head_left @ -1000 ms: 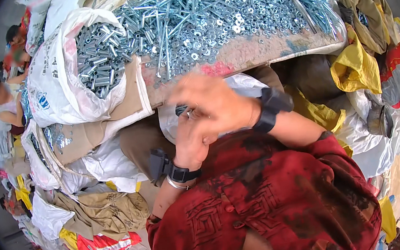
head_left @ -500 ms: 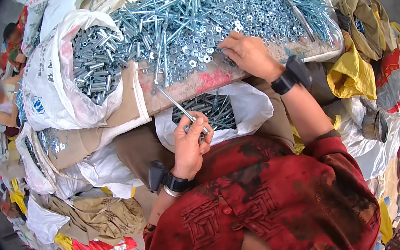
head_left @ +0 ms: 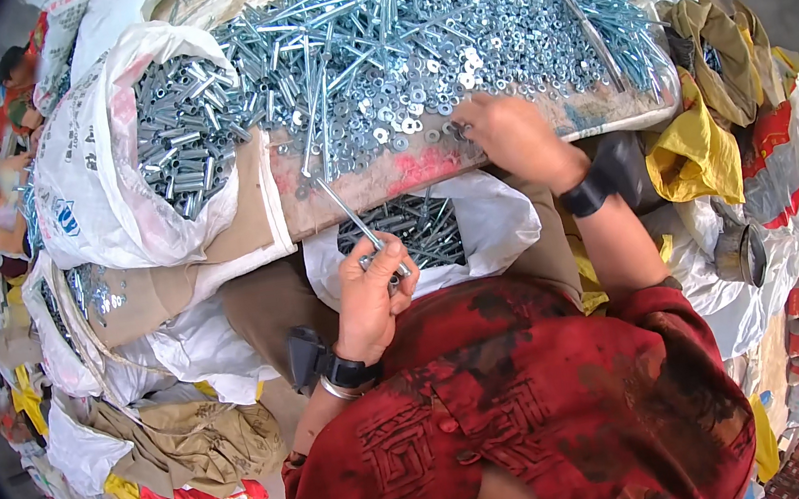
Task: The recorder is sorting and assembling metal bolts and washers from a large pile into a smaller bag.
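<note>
My left hand [head_left: 374, 298] is closed around a long silver bolt [head_left: 345, 203], which slants up and to the left out of my fingers. More metal shows lower in that grip, partly hidden by the fingers. At the near edge of the board, my right hand [head_left: 518, 138] has its fingertips pinched together beside loose washers [head_left: 393, 111]; whatever they hold is too small to make out. Beyond the washers lies a heap of long bolts [head_left: 418, 5]. To its left, a white woven sack [head_left: 89, 189] stands with its mouth rolled back, and short metal sleeves [head_left: 184, 147] fill it.
Below the board, between my knees, an open white bag [head_left: 507, 220] contains dark finished-looking bolts [head_left: 417, 227]. Yellow cloth [head_left: 695, 155] and a metal tin [head_left: 741, 253] are at the right. A crumpled brown sack [head_left: 193, 443] lies at the lower left. Other people sit at far left.
My right hand has drawn slightly nearer along the washers, toward the board's edge. My left hand still grips the bolt, almost in place. The whole view has shifted a little.
</note>
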`<action>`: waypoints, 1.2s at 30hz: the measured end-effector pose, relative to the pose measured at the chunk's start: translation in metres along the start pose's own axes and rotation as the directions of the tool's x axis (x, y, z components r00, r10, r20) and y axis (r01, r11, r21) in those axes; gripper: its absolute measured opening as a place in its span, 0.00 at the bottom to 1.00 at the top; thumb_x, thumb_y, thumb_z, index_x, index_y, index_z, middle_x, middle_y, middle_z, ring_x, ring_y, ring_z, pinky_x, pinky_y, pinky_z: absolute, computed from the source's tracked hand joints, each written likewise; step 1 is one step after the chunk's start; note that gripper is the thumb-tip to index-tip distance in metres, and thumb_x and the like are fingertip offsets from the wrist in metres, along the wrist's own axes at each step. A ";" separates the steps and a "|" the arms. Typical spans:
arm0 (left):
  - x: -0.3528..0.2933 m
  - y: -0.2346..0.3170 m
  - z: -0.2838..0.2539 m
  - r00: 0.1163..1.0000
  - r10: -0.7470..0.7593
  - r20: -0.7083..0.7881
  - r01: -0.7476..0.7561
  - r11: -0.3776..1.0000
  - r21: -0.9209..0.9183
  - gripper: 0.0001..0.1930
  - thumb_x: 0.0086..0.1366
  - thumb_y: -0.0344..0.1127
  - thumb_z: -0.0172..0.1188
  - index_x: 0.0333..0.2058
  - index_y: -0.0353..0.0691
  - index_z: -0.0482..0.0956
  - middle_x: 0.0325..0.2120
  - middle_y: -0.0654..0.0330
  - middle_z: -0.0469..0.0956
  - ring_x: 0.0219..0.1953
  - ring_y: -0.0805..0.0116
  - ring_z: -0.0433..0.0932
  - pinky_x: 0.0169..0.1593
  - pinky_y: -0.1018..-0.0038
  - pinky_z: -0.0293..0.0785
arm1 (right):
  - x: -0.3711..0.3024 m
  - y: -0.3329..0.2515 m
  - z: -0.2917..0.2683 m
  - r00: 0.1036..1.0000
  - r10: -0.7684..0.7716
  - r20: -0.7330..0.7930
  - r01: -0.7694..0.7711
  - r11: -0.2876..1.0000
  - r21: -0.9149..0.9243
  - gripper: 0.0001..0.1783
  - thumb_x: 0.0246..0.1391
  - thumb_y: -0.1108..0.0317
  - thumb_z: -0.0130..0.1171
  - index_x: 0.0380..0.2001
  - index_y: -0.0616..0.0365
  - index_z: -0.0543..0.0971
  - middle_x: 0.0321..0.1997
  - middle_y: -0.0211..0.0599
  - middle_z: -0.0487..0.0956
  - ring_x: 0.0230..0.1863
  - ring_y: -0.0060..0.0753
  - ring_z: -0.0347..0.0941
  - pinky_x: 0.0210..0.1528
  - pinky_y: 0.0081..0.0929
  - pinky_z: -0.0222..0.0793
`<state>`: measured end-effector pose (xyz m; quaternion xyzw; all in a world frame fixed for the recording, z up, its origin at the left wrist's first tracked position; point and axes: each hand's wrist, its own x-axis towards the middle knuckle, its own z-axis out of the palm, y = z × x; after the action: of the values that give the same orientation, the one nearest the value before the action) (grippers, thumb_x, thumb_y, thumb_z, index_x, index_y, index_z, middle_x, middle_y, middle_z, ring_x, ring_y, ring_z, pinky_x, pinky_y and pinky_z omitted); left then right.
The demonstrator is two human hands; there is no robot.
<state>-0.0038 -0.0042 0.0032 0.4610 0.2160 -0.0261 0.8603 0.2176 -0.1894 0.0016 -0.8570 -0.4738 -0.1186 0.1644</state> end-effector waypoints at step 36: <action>-0.012 0.016 0.012 0.816 0.379 0.436 -0.367 -0.244 0.898 0.09 0.59 0.33 0.63 0.29 0.40 0.71 0.22 0.51 0.75 0.25 0.47 0.77 0.29 0.55 0.68 | -0.031 -0.066 -0.053 0.942 0.175 0.287 -0.275 -0.088 0.957 0.07 0.56 0.71 0.65 0.30 0.60 0.77 0.23 0.26 0.75 0.21 0.16 0.71 0.23 0.16 0.67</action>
<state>-0.0061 -0.0071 0.0259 0.9754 -0.0224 0.0894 0.2003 0.1425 -0.2009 0.0502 -0.5433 -0.2674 0.3177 0.7297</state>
